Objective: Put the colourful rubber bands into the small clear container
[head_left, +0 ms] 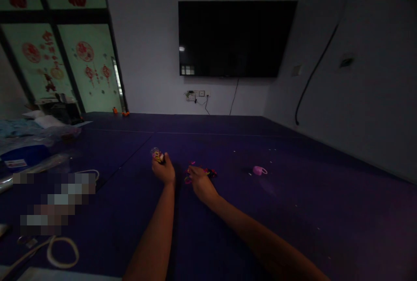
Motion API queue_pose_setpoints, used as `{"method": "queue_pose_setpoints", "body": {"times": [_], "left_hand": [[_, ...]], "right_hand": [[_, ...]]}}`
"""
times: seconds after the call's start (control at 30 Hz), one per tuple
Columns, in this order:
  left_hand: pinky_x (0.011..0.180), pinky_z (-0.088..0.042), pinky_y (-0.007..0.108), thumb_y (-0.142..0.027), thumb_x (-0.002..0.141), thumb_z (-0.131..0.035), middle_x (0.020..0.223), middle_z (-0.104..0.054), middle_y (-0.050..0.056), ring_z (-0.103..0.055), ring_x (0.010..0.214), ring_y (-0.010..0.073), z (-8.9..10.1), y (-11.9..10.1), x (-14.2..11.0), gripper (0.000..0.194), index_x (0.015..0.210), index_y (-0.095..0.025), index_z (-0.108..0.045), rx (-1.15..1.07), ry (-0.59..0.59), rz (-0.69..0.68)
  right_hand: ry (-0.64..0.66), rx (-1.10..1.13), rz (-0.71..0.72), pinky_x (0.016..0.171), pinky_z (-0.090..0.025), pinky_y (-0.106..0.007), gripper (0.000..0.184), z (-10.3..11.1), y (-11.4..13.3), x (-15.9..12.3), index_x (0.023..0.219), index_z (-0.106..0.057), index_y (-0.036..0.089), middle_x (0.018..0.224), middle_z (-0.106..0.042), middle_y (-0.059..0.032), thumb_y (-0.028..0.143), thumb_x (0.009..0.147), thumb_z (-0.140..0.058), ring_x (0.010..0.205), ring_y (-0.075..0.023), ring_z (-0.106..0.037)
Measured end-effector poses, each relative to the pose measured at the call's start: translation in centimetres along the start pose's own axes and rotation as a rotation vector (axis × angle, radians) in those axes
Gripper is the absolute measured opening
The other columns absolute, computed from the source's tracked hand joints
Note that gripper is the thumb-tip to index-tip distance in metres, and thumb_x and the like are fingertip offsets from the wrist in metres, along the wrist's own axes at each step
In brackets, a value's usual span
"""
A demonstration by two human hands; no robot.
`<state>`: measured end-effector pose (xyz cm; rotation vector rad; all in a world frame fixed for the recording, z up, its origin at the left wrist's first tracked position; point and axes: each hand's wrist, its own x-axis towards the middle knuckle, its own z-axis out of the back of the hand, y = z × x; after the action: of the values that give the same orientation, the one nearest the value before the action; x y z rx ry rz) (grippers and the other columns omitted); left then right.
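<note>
Both my arms reach out over a dark purple table. My left hand is closed round a small colourful object that sticks up above the fingers. My right hand is curled, fingertips pinched at a cluster of small pink and dark pieces lying on the table; what it grips is too small to make out. A small pink ring-shaped object lies apart to the right of that hand.
A black screen hangs on the far wall. At the left edge lie clear bags and a blue box, with a white cord near the front left. A glazed door with red paper decorations stands back left.
</note>
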<state>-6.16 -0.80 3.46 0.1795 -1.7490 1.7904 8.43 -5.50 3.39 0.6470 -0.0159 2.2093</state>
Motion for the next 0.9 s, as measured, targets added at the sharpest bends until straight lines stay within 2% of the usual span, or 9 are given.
{"method": "queue_pose_setpoints", "body": {"times": [0.1,0.2,0.27,0.4,0.47,0.53,0.63,0.77,0.9], "left_hand": [[0.084,-0.042,0.038,-0.048,0.080,-0.051,0.098,-0.061,0.014,-0.057,0.097,0.0278,-0.1,-0.2,-0.1,0.043,0.104,-0.012,-0.053,-0.027,-0.027,-0.069],[0.084,-0.042,0.038,-0.048,0.080,-0.052,0.094,-0.061,0.013,-0.057,0.095,0.0273,0.0,-0.2,-0.2,0.041,0.101,-0.013,-0.054,-0.021,-0.009,-0.142],[0.082,-0.042,0.038,-0.049,0.079,-0.053,0.092,-0.061,0.013,-0.058,0.092,0.0270,0.0,-0.2,-0.2,0.041,0.099,-0.013,-0.055,-0.005,0.012,-0.124],[0.079,-0.044,0.038,-0.050,0.080,-0.051,0.090,-0.062,0.013,-0.059,0.089,0.0273,0.0,0.0,0.0,0.042,0.099,-0.013,-0.054,0.012,0.003,-0.054],[0.077,-0.044,0.037,-0.049,0.080,-0.051,0.089,-0.062,0.013,-0.060,0.087,0.0273,0.0,0.1,0.1,0.042,0.098,-0.012,-0.054,0.010,-0.003,-0.041],[0.075,-0.045,0.037,-0.050,0.080,-0.051,0.088,-0.062,0.013,-0.061,0.085,0.0272,-0.1,0.2,0.1,0.041,0.097,-0.012,-0.054,0.007,-0.008,-0.028],[0.074,-0.045,0.036,-0.049,0.078,-0.052,0.087,-0.062,0.012,-0.061,0.085,0.0272,-0.1,0.2,0.1,0.040,0.096,-0.014,-0.054,0.003,-0.008,-0.013],[0.075,-0.045,0.037,-0.048,0.077,-0.054,0.086,-0.062,0.012,-0.061,0.084,0.0272,-0.2,0.2,0.0,0.038,0.093,-0.014,-0.055,-0.002,0.004,-0.006],[0.074,-0.045,0.036,-0.047,0.077,-0.054,0.083,-0.062,0.010,-0.061,0.081,0.0258,-0.2,0.2,0.0,0.034,0.089,-0.015,-0.055,-0.007,0.020,-0.012]], "right_hand": [[0.028,-0.025,-0.041,0.106,-0.031,-0.036,0.039,-1.0,-1.8,-0.4,0.118,-0.057,0.011,0.123,-0.056,-0.0145,0.006,0.085,-0.038,0.119,-0.0206,-0.047],[0.021,-0.074,-0.065,0.109,-0.026,-0.039,0.038,-1.4,-1.6,-0.6,0.121,-0.055,0.008,0.129,-0.051,-0.0164,0.009,0.086,-0.040,0.125,-0.0225,-0.040],[0.015,-0.088,-0.032,0.110,-0.022,-0.043,0.038,-1.1,-0.9,-0.9,0.125,-0.053,0.012,0.133,-0.048,-0.0149,0.016,0.089,-0.040,0.128,-0.0227,-0.036],[0.077,-0.031,0.240,0.110,-0.015,-0.047,0.039,0.4,0.2,-2.1,0.124,-0.055,0.020,0.138,-0.044,-0.0095,0.037,0.092,-0.041,0.133,-0.0223,-0.029],[0.147,-0.011,0.381,0.111,-0.014,-0.045,0.037,1.0,0.5,-2.5,0.120,-0.058,0.023,0.138,-0.044,-0.0064,0.040,0.092,-0.040,0.134,-0.0212,-0.027],[0.204,-0.016,0.434,0.112,-0.012,-0.044,0.034,1.1,0.5,-2.5,0.118,-0.060,0.024,0.138,-0.045,-0.0041,0.037,0.093,-0.040,0.134,-0.0201,-0.027],[0.219,-0.067,0.324,0.111,-0.012,-0.046,0.034,0.9,-0.1,-2.0,0.122,-0.056,0.024,0.139,-0.044,-0.0052,0.032,0.092,-0.042,0.134,-0.0211,-0.027],[0.168,-0.132,0.126,0.110,-0.017,-0.049,0.036,0.8,-1.4,-1.5,0.125,-0.054,0.021,0.139,-0.042,-0.0083,0.028,0.092,-0.041,0.133,-0.0235,-0.028],[0.106,-0.151,0.071,0.110,-0.019,-0.048,0.037,0.9,-1.6,-1.5,0.127,-0.052,0.019,0.138,-0.044,-0.0098,0.026,0.092,-0.040,0.132,-0.0235,-0.030]]}}
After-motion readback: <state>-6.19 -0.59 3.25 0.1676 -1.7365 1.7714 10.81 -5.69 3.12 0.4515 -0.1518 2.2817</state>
